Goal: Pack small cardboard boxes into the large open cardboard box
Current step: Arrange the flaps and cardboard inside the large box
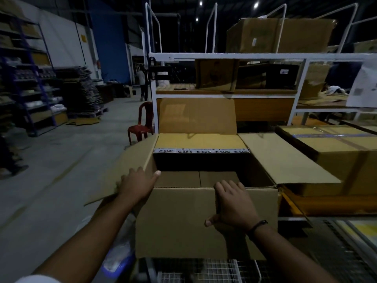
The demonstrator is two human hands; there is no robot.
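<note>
The large box (pixel 206 221) stands open just in front of the person. The right hand (pixel 234 203) grips its near flap, fingers curled over the top edge and thumb pressed on the outside. The left hand (pixel 138 183) lies flat and spread at the left corner. Two small boxes (pixel 199 179) sit inside, beyond both hands.

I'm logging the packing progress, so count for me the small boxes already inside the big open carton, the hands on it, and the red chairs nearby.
Small brown cardboard boxes inside the large open cardboard box: 2
Bare hands on it: 2, left hand, right hand
Red plastic chair: 1
Total: 5
</note>
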